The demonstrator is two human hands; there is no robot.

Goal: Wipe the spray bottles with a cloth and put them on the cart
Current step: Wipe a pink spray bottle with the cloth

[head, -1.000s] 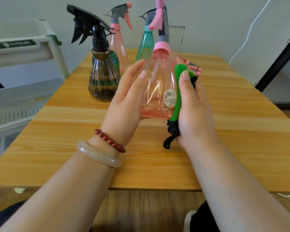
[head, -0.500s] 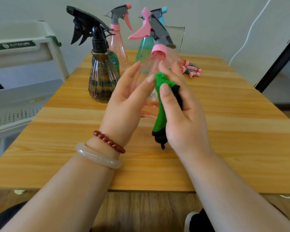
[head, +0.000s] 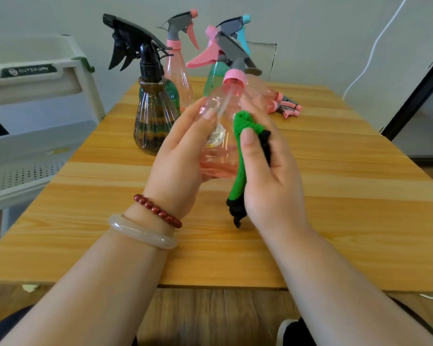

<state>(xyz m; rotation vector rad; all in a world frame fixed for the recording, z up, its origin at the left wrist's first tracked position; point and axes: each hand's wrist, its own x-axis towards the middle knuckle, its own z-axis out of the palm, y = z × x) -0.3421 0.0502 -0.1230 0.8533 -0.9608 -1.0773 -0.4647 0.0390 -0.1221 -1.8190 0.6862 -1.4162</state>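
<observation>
My left hand (head: 183, 156) holds a clear pink spray bottle (head: 221, 136) just above the wooden table (head: 335, 196), its pink trigger pointing left. My right hand (head: 270, 176) grips a green and black cloth (head: 243, 156) and presses it against the bottle's right side. Behind stand a brown bottle with a black sprayer (head: 153, 116), a pink bottle (head: 179, 71) and a teal bottle (head: 218, 71) partly hidden by the held one. Another pink bottle (head: 275, 98) lies on its side farther back. The white cart (head: 35, 101) stands left of the table.
A white cable (head: 375, 48) hangs down the wall at the back right. A dark door frame (head: 415, 93) runs along the right edge. The table's near edge sits just above my lap, and a shoe (head: 285, 333) shows below it.
The held bottle turned so its trigger swung from upright to pointing left. My right hand slid the cloth across the bottle's side.
</observation>
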